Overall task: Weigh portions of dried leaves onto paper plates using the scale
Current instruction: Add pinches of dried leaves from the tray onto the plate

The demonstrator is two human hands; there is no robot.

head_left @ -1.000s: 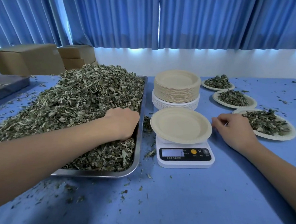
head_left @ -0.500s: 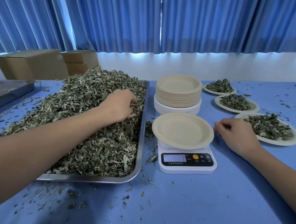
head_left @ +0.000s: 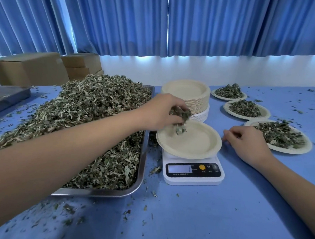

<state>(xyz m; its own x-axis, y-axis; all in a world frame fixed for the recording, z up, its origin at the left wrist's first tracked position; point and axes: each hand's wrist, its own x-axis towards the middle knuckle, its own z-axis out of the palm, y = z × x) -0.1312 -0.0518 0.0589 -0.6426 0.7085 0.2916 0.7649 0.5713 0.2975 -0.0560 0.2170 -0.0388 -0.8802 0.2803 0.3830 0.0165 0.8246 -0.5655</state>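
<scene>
A steel tray [head_left: 141, 169] on the left is heaped with dried leaves [head_left: 89, 109]. A white digital scale [head_left: 193, 172] stands to its right with a beige paper plate [head_left: 197, 142] on top. My left hand [head_left: 161, 111] hovers over the plate's left rim and grips a handful of leaves [head_left: 180, 115]; a few bits hang or drop onto the plate. My right hand [head_left: 246, 145] rests on the blue table just right of the plate, fingers loosely curled, holding nothing.
A stack of paper plates [head_left: 187, 98] stands behind the scale. Three filled plates sit in a row at right, near [head_left: 281, 136], middle [head_left: 245, 108], far [head_left: 228, 92]. Cardboard boxes [head_left: 30, 69] and a dark tray [head_left: 0, 96] are at back left. Leaf crumbs litter the blue table [head_left: 188, 220].
My left hand has lifted out of the leaf heap and moved right, carrying a handful over the plate on the scale. My right hand has stayed beside the scale.
</scene>
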